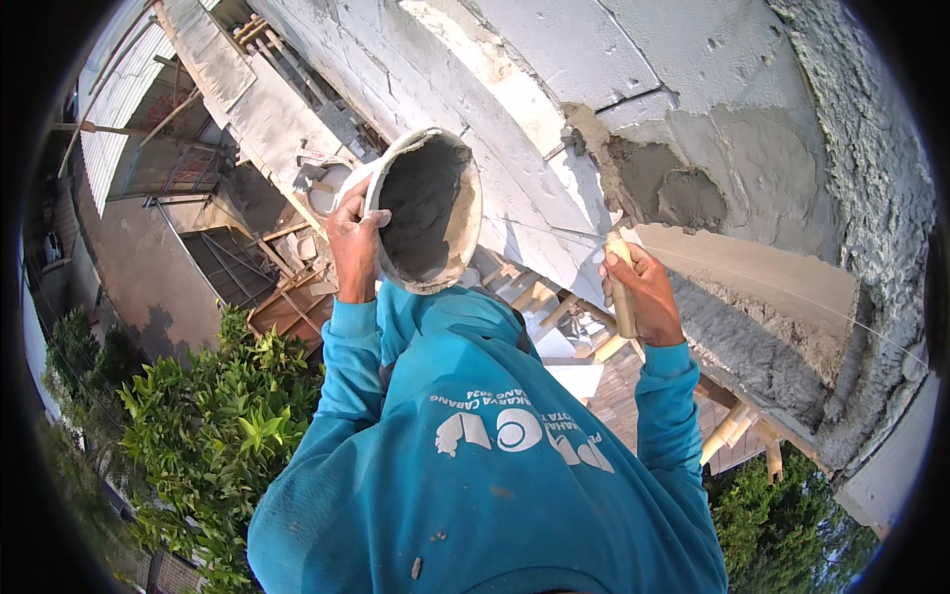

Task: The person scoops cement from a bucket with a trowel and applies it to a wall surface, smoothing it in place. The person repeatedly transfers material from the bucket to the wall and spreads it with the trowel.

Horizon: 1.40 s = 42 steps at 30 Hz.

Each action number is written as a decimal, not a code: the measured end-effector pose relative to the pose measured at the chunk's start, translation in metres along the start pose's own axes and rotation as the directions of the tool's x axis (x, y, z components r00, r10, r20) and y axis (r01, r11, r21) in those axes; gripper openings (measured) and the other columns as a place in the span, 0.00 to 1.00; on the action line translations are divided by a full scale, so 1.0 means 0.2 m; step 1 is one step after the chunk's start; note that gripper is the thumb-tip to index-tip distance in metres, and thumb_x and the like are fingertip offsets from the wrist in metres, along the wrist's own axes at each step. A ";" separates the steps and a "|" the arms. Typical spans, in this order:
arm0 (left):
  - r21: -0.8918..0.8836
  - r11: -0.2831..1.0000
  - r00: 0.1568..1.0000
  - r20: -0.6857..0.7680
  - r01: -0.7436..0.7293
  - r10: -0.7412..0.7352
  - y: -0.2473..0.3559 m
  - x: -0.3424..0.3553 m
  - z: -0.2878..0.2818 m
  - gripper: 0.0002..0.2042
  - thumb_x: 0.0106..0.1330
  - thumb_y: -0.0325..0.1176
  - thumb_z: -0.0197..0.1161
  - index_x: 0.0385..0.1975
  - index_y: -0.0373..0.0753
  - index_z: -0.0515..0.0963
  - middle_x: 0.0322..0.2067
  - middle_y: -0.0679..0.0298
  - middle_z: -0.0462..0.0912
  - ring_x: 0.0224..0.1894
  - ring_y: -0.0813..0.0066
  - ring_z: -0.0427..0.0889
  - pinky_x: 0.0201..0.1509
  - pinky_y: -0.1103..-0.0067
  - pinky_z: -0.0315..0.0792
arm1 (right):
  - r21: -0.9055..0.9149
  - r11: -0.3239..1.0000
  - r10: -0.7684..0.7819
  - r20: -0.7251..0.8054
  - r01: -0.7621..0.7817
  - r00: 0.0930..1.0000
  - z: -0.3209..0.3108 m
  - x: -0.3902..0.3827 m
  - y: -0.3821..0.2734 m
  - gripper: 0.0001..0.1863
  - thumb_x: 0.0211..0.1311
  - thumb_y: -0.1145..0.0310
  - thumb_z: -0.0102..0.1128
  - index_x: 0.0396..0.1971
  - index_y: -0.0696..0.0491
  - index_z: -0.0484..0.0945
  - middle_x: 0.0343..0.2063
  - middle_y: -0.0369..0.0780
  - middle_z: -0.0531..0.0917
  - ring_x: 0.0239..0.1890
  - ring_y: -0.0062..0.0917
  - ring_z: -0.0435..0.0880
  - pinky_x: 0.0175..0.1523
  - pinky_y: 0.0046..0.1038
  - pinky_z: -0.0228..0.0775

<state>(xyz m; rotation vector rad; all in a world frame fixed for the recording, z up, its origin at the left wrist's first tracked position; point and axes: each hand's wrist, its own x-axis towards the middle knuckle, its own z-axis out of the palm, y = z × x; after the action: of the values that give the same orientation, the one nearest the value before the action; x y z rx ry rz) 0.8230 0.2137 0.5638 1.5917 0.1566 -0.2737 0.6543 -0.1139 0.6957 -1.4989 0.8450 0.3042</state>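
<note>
My left hand (356,238) grips a pale bucket (465,218) by its rim, fingers closed; the bucket is tilted toward me, with grey wet mortar (421,198) inside. My right hand (638,287) is closed around a pale cylindrical tool handle (621,312) beside the wall; I cannot clearly make out the tool's working end. The white block wall (584,49) carries a rough patch of darker wet mortar (673,188) just above my right hand. A thin line crosses the beige and rough grey surface (772,287) to the right.
A narrow plank walkway (228,84) runs along the left of the wall. Bamboo poles (732,426) and boards are below. Leafy treetops (198,426) lie lower left, with a corrugated sheet (114,148) and a yard (148,277) far below.
</note>
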 end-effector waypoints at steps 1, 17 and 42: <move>0.026 1.000 1.000 0.004 -0.004 0.004 0.00 0.01 -0.02 0.22 0.45 0.20 0.59 0.44 0.24 0.82 0.58 0.58 0.80 0.54 0.70 0.78 0.59 0.78 0.69 | 0.023 1.000 0.022 -0.004 -0.022 1.000 -0.04 0.03 -0.04 0.17 0.67 0.58 0.65 0.42 0.56 0.75 0.29 0.36 0.80 0.25 0.16 0.77 0.27 0.20 0.72; -0.110 0.994 0.986 -0.167 -0.002 -0.017 -0.01 0.07 -0.12 0.10 0.44 0.18 0.58 0.27 0.21 0.80 0.57 0.53 0.80 0.53 0.66 0.79 0.56 0.75 0.70 | -0.269 0.935 -0.312 -0.319 0.230 0.895 0.03 -0.07 0.02 0.21 0.67 0.62 0.64 0.52 0.60 0.73 0.31 0.35 0.79 0.28 0.16 0.76 0.32 0.21 0.70; -0.197 0.979 0.981 -0.176 0.051 -0.087 0.07 0.24 -0.56 0.32 0.47 0.16 0.49 0.60 0.23 0.72 0.52 0.55 0.82 0.53 0.69 0.81 0.60 0.80 0.70 | 0.029 1.000 -0.002 -0.106 0.005 0.994 0.30 -0.09 0.21 0.27 0.62 0.70 0.64 0.56 0.66 0.65 0.23 0.38 0.77 0.18 0.18 0.77 0.22 0.24 0.72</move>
<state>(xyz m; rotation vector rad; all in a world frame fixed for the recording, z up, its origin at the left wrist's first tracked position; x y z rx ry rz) 0.8806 0.3217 0.5665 1.4198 0.3714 -0.1595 0.6324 -0.0479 0.6680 -1.4989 0.9268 0.2102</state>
